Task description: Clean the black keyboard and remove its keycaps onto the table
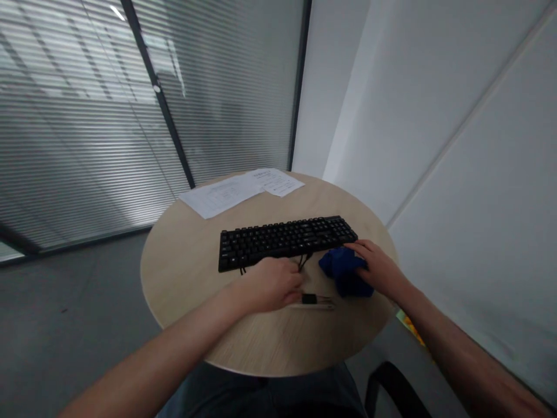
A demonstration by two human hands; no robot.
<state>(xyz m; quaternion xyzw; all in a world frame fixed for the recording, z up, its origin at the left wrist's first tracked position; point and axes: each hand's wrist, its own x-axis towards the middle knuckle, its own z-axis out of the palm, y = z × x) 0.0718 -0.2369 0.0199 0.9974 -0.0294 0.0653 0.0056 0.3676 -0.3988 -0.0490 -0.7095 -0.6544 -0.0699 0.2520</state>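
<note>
A black keyboard (pixel 282 241) lies across the middle of the round wooden table (pixel 270 342). In front of it, my left hand (pixel 276 284) has its fingers curled, by a black cable (pixel 303 261) and the left end of a small item with a black band and thin tips (pixel 310 299). What those fingers hold, if anything, is hidden. My right hand (pixel 376 267) rests on the right side of a crumpled dark blue cloth (pixel 346 271), its fingers wrapped on the fabric near the keyboard's right corner.
Printed papers (pixel 235 191) lie at the table's far edge. Beyond stand a glass partition with blinds (pixel 226 104) and a white wall (pixel 435 116). A black chair part (pixel 395 389) is at the bottom right, near something yellow and green (pixel 411 328) on the floor.
</note>
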